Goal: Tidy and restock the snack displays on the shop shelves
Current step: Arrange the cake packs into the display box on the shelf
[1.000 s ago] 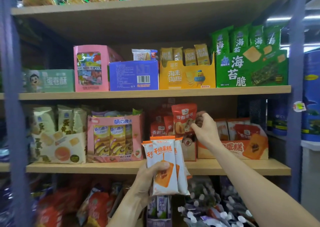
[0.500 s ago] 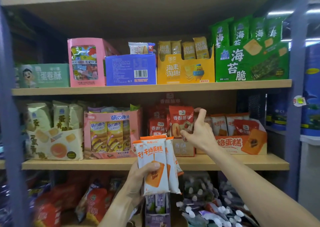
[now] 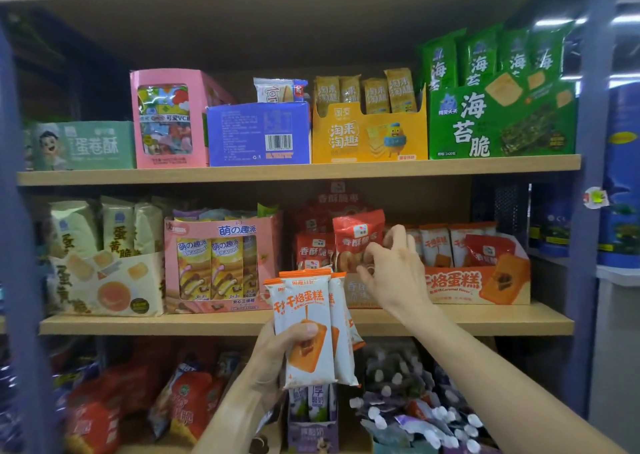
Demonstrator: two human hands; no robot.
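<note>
Left hand [image 3: 277,353] is gripping a fanned stack of white-and-orange cake packets [image 3: 311,329] out in front of the middle shelf [image 3: 485,318]. Right hand [image 3: 391,270] has its fingers curled at the upright red snack bag [image 3: 356,238], can't tell if it's actually pinching it. My guess: that bag tips forward, or the loose stack slides out of the one-handed grip

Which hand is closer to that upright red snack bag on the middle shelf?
Right. The right hand reaches its lower right edge; the left hand is below, holding white cake packets.
</note>
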